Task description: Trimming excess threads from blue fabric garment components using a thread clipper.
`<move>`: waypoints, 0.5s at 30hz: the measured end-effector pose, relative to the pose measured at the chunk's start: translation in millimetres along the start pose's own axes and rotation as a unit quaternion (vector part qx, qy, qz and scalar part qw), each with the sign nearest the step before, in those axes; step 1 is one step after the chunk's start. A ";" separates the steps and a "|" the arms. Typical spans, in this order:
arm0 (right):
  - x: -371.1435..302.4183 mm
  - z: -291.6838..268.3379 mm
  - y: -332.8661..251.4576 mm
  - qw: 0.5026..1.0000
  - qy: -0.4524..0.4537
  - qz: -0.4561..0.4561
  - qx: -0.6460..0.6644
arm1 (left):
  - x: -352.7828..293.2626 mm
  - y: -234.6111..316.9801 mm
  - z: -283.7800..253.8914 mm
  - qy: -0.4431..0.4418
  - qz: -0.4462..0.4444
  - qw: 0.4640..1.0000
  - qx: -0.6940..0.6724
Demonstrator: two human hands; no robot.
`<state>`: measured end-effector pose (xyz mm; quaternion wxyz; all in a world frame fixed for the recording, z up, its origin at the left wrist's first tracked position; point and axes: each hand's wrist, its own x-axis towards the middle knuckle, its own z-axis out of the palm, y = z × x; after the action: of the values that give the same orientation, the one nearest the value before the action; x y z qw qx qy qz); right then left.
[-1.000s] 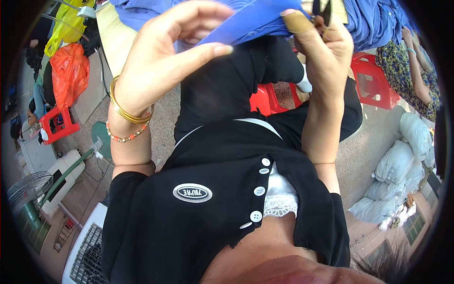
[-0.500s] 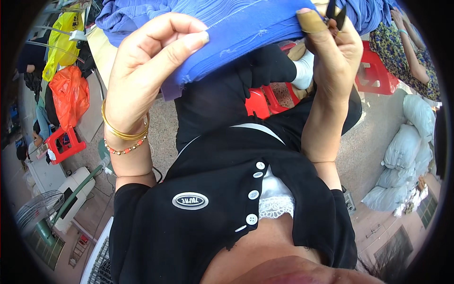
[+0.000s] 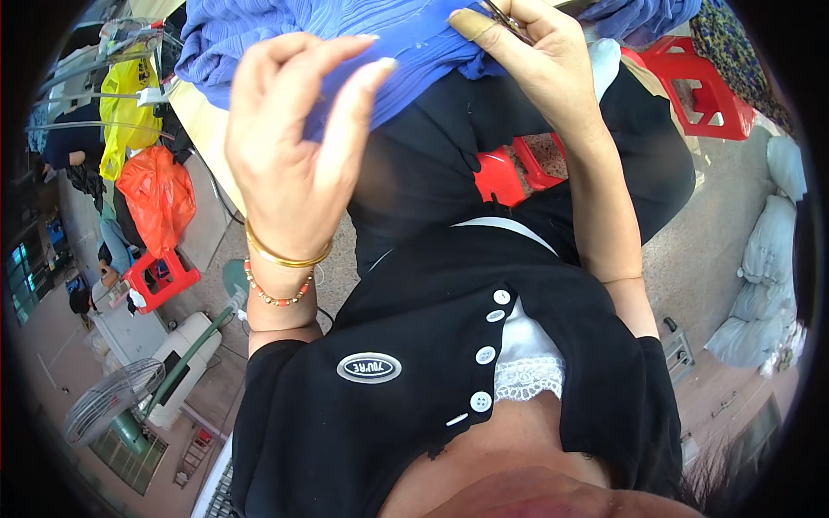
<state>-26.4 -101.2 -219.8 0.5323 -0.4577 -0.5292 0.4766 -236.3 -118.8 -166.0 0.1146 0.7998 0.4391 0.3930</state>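
Blue crinkled fabric (image 3: 401, 65) lies over the table edge in front of me, at the top of the view. My left hand (image 3: 289, 164) is raised over its left part, thumb and forefinger apart, with nothing seen between them. The other fingers are curled. At the fabric's upper right, my right hand (image 3: 553, 73) is closed around small dark thread snips (image 3: 505, 19), whose blades are partly cut off by the frame's top. A tan cover wraps its thumb, which rests over the fabric; whether it pinches the cloth I cannot tell.
More blue fabric (image 3: 643, 15) lies at the upper right, near a red stool (image 3: 712, 95) and a person in patterned clothing (image 3: 734, 52). Left are a yellow bag (image 3: 125, 121), an orange-red bag (image 3: 158, 194) and a fan (image 3: 112, 401). White sacks (image 3: 768, 250) line the right.
My left thumb and forefinger have parted from the fabric edge they were pinching. The stretched cloth has dropped toward the table. My right hand has moved left with the snips.
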 end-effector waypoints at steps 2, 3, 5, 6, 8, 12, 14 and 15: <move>-0.8 0.5 -3.1 1.000 0.007 -0.002 0.000 | 4.7 -2.7 6.0 -0.024 0.038 0.996 0.071; -1.8 0.4 -4.4 1.000 0.011 -0.005 -0.007 | 5.1 -5.8 10.5 -0.024 0.043 0.996 0.078; -3.9 -2.0 -5.0 1.000 0.016 -0.010 -0.021 | 7.4 -8.1 14.4 -0.028 0.052 0.994 0.088; -4.8 -2.2 -6.5 0.999 0.018 -0.014 -0.035 | 8.0 -8.8 15.5 -0.031 0.058 0.993 0.099; -9.2 1.8 -15.7 0.995 0.050 -0.041 -0.075 | 8.6 -9.9 16.6 -0.034 0.069 0.992 0.097; -22.2 -1.2 -42.3 0.943 0.055 -0.182 -0.274 | 8.2 -16.6 22.4 -0.015 0.080 0.995 0.066; -29.1 -2.4 -34.1 0.942 0.009 -0.172 -0.288 | 8.0 -16.2 24.5 -0.012 0.075 0.996 0.056; -31.1 0.6 -24.4 0.940 -0.006 -0.193 -0.281 | 7.7 -15.5 26.2 -0.007 0.067 0.997 0.045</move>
<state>-26.0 -135.2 -199.6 0.4604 -0.4747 -0.7231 0.1994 -224.4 -99.4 -187.5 0.0545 0.8346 0.4008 0.3739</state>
